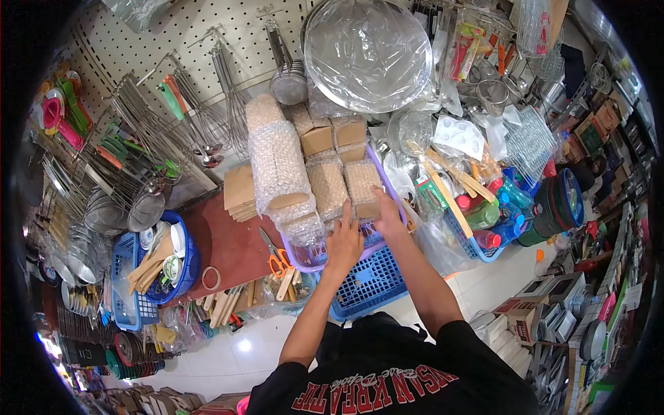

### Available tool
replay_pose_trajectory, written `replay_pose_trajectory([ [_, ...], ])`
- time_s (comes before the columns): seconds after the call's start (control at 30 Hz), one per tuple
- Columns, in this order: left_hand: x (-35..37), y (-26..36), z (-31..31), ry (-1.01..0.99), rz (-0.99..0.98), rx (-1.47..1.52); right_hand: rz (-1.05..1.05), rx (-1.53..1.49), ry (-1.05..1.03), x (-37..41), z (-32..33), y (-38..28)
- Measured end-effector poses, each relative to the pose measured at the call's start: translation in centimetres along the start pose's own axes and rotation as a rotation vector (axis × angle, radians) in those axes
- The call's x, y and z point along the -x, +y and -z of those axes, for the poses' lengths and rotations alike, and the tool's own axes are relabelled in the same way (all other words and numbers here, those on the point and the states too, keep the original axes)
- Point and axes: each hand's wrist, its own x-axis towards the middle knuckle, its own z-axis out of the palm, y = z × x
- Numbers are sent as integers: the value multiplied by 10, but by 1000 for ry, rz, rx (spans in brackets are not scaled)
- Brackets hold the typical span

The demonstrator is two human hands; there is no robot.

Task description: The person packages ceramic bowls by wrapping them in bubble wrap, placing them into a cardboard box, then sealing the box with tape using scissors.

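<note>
Small boxes in bubble wrap fill a purple basket. My left hand lies at the front of the basket, fingers stretched toward the gap between a left bubble-wrapped box and a right bubble-wrapped box. At the lower right corner of that right box, my right hand has its fingers bent against the side. Part of its grip is hidden. A long bubble-wrapped roll lies along the basket's left side, and brown cardboard boxes sit behind.
Orange-handled scissors and a tape roll lie on the red tabletop, beside flat cardboard pieces. A blue basket is below the purple one. Bottles stand at right; whisks hang at left.
</note>
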Motion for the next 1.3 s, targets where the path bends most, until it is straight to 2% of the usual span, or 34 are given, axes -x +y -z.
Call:
replay_pose_trajectory([
  [0.1,-1,0,1,-10,5,6,-35,-62,127,-7,-6,3],
  [0.2,-1,2,3,-19,13,6,36,-89,127,-16,-9,10],
  [0.27,0,3,3,-23,19,11,6,-130,145,-51,4,28],
  [0.4,-3,5,4,-33,30,33,-67,-258,221,-53,-6,32],
  [0.5,-1,4,5,-48,45,59,-176,-314,141,-51,2,30],
  [0.6,-2,4,6,-63,53,62,-192,-315,-23,-51,8,31],
  [0.7,-1,4,5,-76,53,58,-214,-280,-39,-57,10,35],
  [0.8,-2,4,6,-92,53,62,-202,-329,133,-78,15,51],
  [0.93,-3,4,8,-118,63,77,-124,-398,121,-74,12,58],
  [1.0,-4,5,8,-136,74,73,-176,-397,154,-45,-5,39],
  [1.1,-5,5,8,-147,74,82,-130,-368,226,-41,-15,41],
  [1.3,-3,7,10,-136,67,81,-170,-364,186,-99,17,73],
])
